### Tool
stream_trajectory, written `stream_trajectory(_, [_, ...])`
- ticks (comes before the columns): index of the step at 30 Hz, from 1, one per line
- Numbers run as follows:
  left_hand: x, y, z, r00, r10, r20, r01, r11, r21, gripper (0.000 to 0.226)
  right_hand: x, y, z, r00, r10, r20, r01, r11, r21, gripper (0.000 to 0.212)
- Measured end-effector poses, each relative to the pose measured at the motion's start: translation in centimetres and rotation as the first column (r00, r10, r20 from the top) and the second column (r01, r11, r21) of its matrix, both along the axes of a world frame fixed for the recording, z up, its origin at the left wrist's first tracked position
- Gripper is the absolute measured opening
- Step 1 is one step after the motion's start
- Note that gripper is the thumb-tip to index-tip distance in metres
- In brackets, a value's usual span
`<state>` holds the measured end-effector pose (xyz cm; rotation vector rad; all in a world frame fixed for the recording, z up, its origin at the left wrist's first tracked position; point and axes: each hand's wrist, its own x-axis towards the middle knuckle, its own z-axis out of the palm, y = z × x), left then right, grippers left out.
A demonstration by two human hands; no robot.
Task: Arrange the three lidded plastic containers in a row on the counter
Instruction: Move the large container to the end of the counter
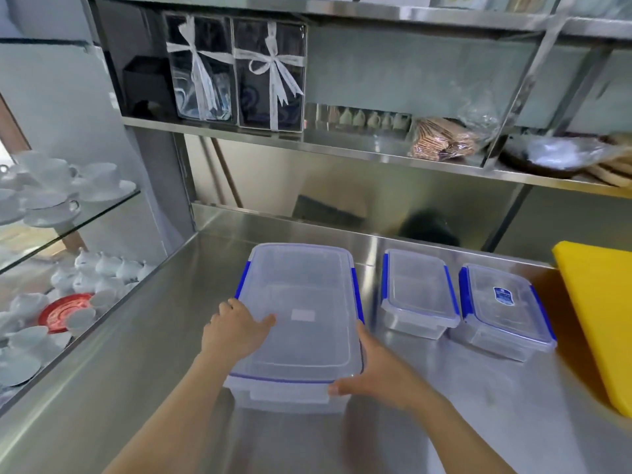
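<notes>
Containers: we see three clear lidded boxes with blue clips on the steel worktop [444, 422].
Big box [301, 302]: at the left of the row, its lid on.
Middle box [419, 292]: just right of it, a gap between.
Labelled box [506, 309]: close beside the middle box, near the yellow board [602, 319].
Left hand [236, 330]: our grip is clamped on the big box's left edge, thumb on the lid.
Right hand [376, 371]: clamped on its near right corner.
</notes>
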<state>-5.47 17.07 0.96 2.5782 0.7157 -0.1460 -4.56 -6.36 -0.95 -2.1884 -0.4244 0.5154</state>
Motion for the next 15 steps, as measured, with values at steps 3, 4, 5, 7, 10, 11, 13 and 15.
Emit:
stream_trajectory(3, [2.0,0.5,-0.7,0.994,-0.105,0.034,0.107,0.992,-0.063,0.101,1.0,0.7,0.0,0.996,-0.082,0.041,0.082,0.997,0.016,0.110])
stream_trajectory(4, [2.8,0.8,-0.9,0.991,-0.127,0.039,0.129,0.991,-0.039,0.102,1.4,1.0,0.0,0.994,-0.092,0.052,0.092,0.996,0.013,0.109])
stream_trajectory(5, [3.4,1.1,-1.0,0.990,-0.139,0.038,0.140,0.990,-0.024,0.103,1.9,1.2,0.0,0.993,-0.099,0.060,0.098,0.995,0.009,0.108])
stream_trajectory(7, [4.8,1.5,-1.2,0.988,-0.152,0.037,0.153,0.988,-0.008,0.103,2.9,1.7,0.2,0.991,-0.110,0.071,0.111,0.994,-0.007,0.108])
stream_trajectory(10, [6.4,2.0,-1.3,0.983,-0.173,0.065,0.172,0.985,0.033,0.101,4.4,2.3,0.2,0.989,-0.125,0.077,0.125,0.992,0.012,0.105])
stream_trajectory(11, [6.9,2.2,-1.4,0.980,-0.180,0.078,0.177,0.983,0.047,0.100,4.8,2.5,0.1,0.988,-0.132,0.079,0.131,0.991,0.023,0.104])
stream_trajectory(13, [8.0,2.7,-1.7,0.978,-0.185,0.098,0.180,0.982,0.058,0.098,5.6,2.9,-0.2,0.985,-0.152,0.083,0.149,0.988,0.048,0.102])
stream_trajectory(15, [9.0,2.9,-1.8,0.976,-0.187,0.112,0.182,0.982,0.055,0.094,6.2,3.2,-0.7,0.982,-0.177,0.071,0.173,0.983,0.060,0.101])
